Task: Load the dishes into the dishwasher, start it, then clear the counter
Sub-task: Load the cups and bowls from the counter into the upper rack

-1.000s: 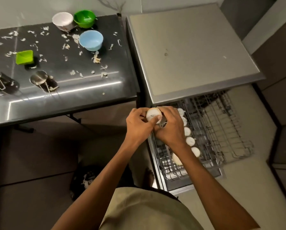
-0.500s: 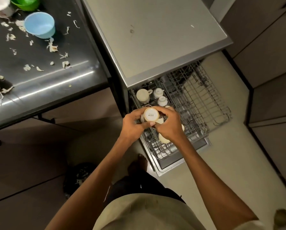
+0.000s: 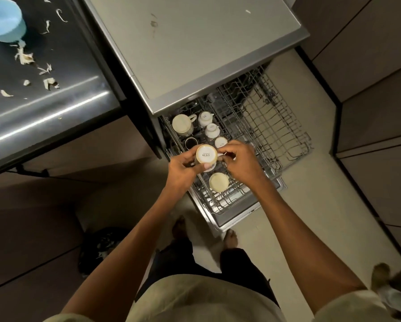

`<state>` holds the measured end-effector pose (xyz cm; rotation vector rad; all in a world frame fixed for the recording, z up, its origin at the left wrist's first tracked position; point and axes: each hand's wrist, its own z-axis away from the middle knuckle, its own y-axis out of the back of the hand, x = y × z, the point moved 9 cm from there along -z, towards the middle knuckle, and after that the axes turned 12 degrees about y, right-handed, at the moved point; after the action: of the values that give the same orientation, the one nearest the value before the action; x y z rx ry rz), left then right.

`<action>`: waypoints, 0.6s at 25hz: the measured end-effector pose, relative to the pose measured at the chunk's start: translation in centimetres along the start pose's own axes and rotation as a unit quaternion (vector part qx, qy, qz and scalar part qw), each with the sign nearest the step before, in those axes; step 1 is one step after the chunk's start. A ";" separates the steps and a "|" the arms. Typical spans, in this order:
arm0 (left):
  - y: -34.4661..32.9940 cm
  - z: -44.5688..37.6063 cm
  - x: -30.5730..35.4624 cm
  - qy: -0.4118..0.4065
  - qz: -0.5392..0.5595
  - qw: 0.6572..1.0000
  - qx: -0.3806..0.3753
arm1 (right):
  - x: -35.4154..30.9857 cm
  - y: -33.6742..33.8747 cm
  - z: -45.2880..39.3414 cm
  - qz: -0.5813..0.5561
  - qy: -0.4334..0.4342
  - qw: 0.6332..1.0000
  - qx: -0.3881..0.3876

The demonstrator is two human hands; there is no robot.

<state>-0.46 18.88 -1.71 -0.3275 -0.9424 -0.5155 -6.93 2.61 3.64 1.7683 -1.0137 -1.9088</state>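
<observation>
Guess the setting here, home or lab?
Likely a home kitchen: a pulled-out dishwasher rack loaded with cups, a steel counter strewn with peel scraps, and a blue bowl on it.

The floor (image 3: pixel 299 205) is pale and smooth. Dark cabinet panels (image 3: pixel 369 66) line the right side. Light reflects as a streak along the steel table edge (image 3: pixel 55 112).

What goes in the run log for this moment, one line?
stage: loading | both hands: left hand, right hand hold upturned cup over dishwasher rack | counter: blue bowl, scraps
</observation>
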 end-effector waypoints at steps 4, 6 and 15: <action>-1.7 -2.1 -0.6 -0.008 -0.007 1.000 -0.001 | 1.9 0.2 -1.3 0.026 0.038 0.998 -0.035; -2.8 -3.1 -0.9 -0.012 -0.005 1.000 0.007 | 3.5 0.4 -2.2 0.023 0.052 0.998 -0.036; -7.6 -7.7 -2.0 -0.009 0.000 0.967 0.255 | 12.9 0.6 -9.4 0.020 0.114 0.989 -0.088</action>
<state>-0.38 9.39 -7.33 0.1343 -1.0566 -0.2550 -0.12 -9.09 -4.84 1.7982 -0.7690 -1.6690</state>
